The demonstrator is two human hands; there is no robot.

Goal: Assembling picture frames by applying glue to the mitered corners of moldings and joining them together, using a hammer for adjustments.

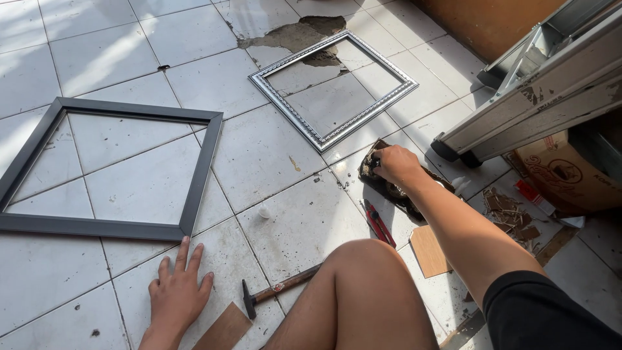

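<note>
My bent knee (363, 291) fills the foreground, with a small hammer (275, 293) lying on the tiled floor (278, 162) just beside it. My left hand (178, 291) rests flat and open on the tiles, fingers spread, below the corner of the black frame (194, 188). My right hand (395, 165) is closed around a dark rag (389, 188) bunched on the floor, near the silver frame (334, 91). Red-handled pliers (378, 222) lie just below the rag. A brown cardboard box (570, 175) with a round dark print sits at the right, under a metal ladder (544, 91); a small red and white packet (534, 196) lies beside it.
</note>
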